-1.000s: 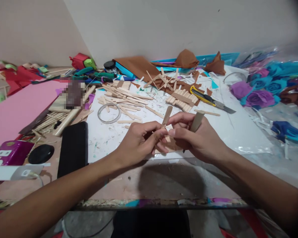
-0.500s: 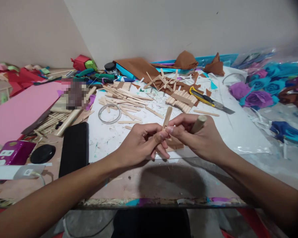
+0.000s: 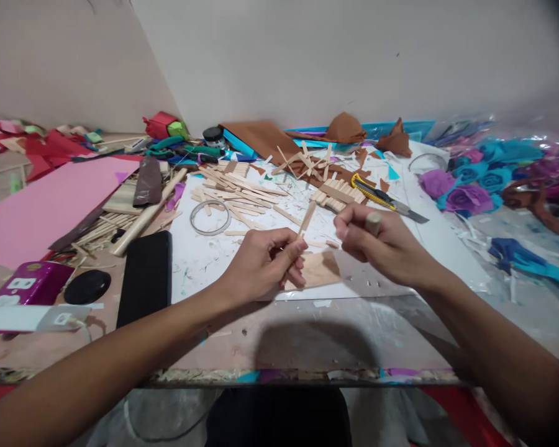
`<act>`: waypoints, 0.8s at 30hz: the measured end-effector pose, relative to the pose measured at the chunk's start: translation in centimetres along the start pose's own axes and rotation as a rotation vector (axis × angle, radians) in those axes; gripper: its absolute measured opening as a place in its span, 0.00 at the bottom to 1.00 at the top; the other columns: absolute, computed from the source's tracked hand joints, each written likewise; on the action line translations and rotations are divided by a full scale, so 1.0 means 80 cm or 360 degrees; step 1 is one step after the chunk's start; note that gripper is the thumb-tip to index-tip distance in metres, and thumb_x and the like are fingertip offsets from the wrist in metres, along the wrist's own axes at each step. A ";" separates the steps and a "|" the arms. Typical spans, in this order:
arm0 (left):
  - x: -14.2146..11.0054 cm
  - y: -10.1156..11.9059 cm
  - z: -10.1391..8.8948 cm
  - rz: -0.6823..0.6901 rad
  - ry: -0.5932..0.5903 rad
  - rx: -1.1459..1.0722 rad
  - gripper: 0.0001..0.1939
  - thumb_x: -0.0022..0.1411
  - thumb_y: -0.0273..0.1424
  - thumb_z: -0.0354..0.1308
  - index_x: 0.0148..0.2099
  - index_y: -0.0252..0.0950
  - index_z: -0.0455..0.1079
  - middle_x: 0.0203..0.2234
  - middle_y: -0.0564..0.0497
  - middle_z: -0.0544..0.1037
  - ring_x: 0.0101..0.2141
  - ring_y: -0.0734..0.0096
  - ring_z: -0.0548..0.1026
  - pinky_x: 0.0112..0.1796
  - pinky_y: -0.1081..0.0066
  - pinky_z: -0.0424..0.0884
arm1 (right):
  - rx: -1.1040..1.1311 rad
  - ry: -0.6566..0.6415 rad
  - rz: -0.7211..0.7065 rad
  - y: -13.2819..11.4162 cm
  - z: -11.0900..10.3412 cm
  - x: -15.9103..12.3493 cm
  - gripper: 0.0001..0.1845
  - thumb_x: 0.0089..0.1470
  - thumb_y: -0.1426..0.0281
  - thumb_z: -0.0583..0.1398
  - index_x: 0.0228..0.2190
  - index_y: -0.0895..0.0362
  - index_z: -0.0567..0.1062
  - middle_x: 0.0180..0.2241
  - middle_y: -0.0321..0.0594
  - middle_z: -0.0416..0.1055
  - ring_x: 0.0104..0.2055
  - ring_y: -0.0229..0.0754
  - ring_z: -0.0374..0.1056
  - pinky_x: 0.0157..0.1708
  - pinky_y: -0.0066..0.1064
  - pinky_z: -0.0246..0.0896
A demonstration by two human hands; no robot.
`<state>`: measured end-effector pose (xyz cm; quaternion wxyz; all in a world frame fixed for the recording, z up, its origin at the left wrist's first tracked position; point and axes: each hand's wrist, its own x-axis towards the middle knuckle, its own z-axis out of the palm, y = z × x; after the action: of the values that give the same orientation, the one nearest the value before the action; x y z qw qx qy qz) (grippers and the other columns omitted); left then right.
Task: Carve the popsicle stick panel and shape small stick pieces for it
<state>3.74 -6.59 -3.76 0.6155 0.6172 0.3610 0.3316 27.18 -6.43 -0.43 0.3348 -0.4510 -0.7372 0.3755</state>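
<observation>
My left hand (image 3: 272,261) pinches a flat wooden craft stick (image 3: 309,217) between thumb and fingers, its free end pointing up and away. Just under those fingers a thin wooden board (image 3: 325,269) lies on the white sheet. To the right, my right hand (image 3: 377,242) is closed in the air, apart from the stick. Its fingers wrap round a round wooden rod or handle (image 3: 373,223), of which only the blunt end shows; the rest is hidden in the palm. Beyond the hands lie a loose pile of craft sticks (image 3: 237,189) and a bundle of short sticks (image 3: 338,194).
A yellow box cutter (image 3: 377,194) lies blade out behind my right hand. A roll of tape (image 3: 210,217) and a black phone (image 3: 145,276) are on the left. Crepe paper flowers (image 3: 468,197) crowd the right side. A wall closes off the back.
My right hand has come off the craft stick and moved right and up, keeping the wooden rod. My left hand still holds the stick. The view has shifted slightly.
</observation>
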 end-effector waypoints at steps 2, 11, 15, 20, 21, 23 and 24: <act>0.003 -0.003 -0.002 0.0006 0.0058 -0.0006 0.15 0.71 0.43 0.60 0.45 0.34 0.70 0.28 0.51 0.80 0.25 0.66 0.84 0.20 0.79 0.72 | -0.0192 0.0160 -0.0027 0.006 -0.009 0.004 0.12 0.67 0.64 0.57 0.31 0.56 0.70 0.22 0.31 0.61 0.23 0.35 0.54 0.27 0.30 0.50; 0.012 -0.003 -0.013 0.0013 0.0152 0.0054 0.12 0.69 0.39 0.61 0.45 0.39 0.62 0.26 0.54 0.80 0.23 0.68 0.82 0.22 0.78 0.74 | -0.1161 0.0235 -0.0104 0.060 -0.029 0.019 0.22 0.61 0.64 0.61 0.55 0.57 0.70 0.38 0.45 0.74 0.35 0.47 0.68 0.37 0.36 0.61; 0.020 0.007 -0.029 0.0144 0.0298 0.0208 0.11 0.69 0.38 0.60 0.40 0.37 0.64 0.37 0.49 0.82 0.19 0.78 0.78 0.20 0.80 0.71 | -0.1398 0.0145 -0.0204 0.074 -0.029 0.019 0.28 0.64 0.65 0.57 0.64 0.55 0.64 0.51 0.56 0.69 0.52 0.60 0.66 0.50 0.50 0.64; 0.034 0.022 -0.062 0.0348 0.0665 0.0307 0.08 0.69 0.33 0.59 0.36 0.35 0.68 0.30 0.53 0.76 0.15 0.84 0.70 0.15 0.80 0.68 | -0.1346 0.0214 -0.0331 0.069 -0.013 0.022 0.21 0.67 0.63 0.56 0.57 0.57 0.72 0.48 0.54 0.70 0.51 0.59 0.65 0.52 0.51 0.62; 0.037 0.024 -0.068 0.0389 0.0716 0.0295 0.08 0.68 0.31 0.58 0.35 0.35 0.67 0.27 0.55 0.74 0.15 0.83 0.70 0.16 0.80 0.69 | -0.1296 0.0186 -0.0356 0.066 -0.007 0.024 0.19 0.67 0.63 0.56 0.54 0.57 0.74 0.47 0.53 0.71 0.50 0.57 0.66 0.52 0.50 0.61; 0.041 0.027 -0.079 0.0466 0.0772 0.0295 0.08 0.68 0.28 0.57 0.33 0.36 0.67 0.24 0.56 0.71 0.15 0.82 0.68 0.16 0.79 0.69 | -0.1224 0.0095 -0.0387 0.060 0.007 0.027 0.16 0.67 0.63 0.57 0.49 0.58 0.78 0.44 0.51 0.74 0.47 0.54 0.67 0.51 0.47 0.60; 0.042 0.028 -0.084 0.0490 0.0793 0.0300 0.09 0.68 0.27 0.56 0.33 0.36 0.66 0.23 0.57 0.70 0.14 0.82 0.68 0.16 0.79 0.69 | -0.1205 0.0035 -0.0393 0.057 0.014 0.030 0.15 0.67 0.63 0.57 0.46 0.57 0.80 0.43 0.50 0.74 0.46 0.53 0.67 0.49 0.45 0.60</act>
<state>-0.12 -0.17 -1.45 0.3908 0.6186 0.4322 0.5271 27.28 -3.09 -4.54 0.1955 -0.4544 -0.8686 0.0293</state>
